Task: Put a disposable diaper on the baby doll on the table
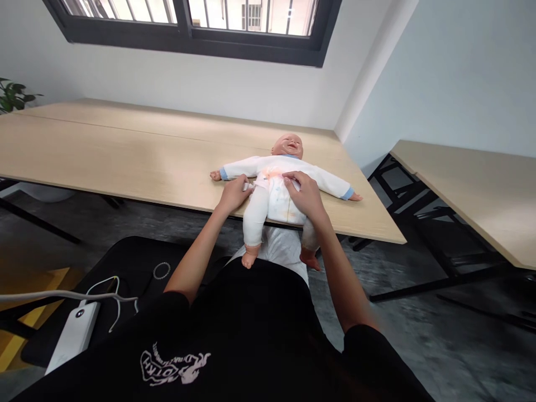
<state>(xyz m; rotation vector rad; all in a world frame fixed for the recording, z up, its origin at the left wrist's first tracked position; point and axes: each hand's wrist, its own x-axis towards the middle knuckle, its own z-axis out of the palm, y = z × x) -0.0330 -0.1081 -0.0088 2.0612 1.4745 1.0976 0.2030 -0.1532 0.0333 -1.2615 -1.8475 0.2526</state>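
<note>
A baby doll (pixel 257 215) in white clothes with blue cuffs lies on its back on the table, head away from me, arms spread. Its legs hang over the front edge. Around its hips is a white diaper (pixel 281 202) with a coloured print. My left hand (pixel 235 194) is closed at the diaper's left side, pinching its white side tab. My right hand (pixel 305 192) rests over the diaper's right front, fingers bent against the upper edge near the waist. What lies under the right palm is hidden.
The long wooden table (pixel 167 145) runs along the wall below a window (pixel 188 33). Another table (pixel 473 184) stands at the right. On a black chair (pixel 138 251) at the left lie a white power bank (pixel 75 332), cables and a bracelet (pixel 161 271).
</note>
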